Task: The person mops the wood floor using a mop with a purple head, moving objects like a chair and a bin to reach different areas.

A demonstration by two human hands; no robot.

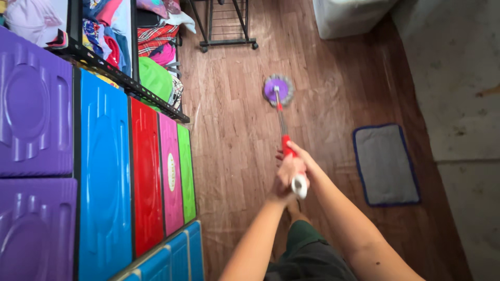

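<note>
Both my hands are wrapped around the red and white handle of a spin mop [285, 136]. My left hand [285, 179] grips near the white end cap, and my right hand [301, 158] closes on the red grip just above it. The metal pole runs forward to the round purple mop head [277, 90], which rests flat on the brown wood-look floor [234, 135]. My leg in dark green shorts shows below my arms.
A rack of coloured plastic drawers, purple, blue, red, pink and green [104, 171], fills the left. Clothes hang on a shelf above it [151, 47]. A grey mat with blue edging [385, 164] lies at right. A black wheeled stand [226, 41] and a white container [349, 18] stand farther off.
</note>
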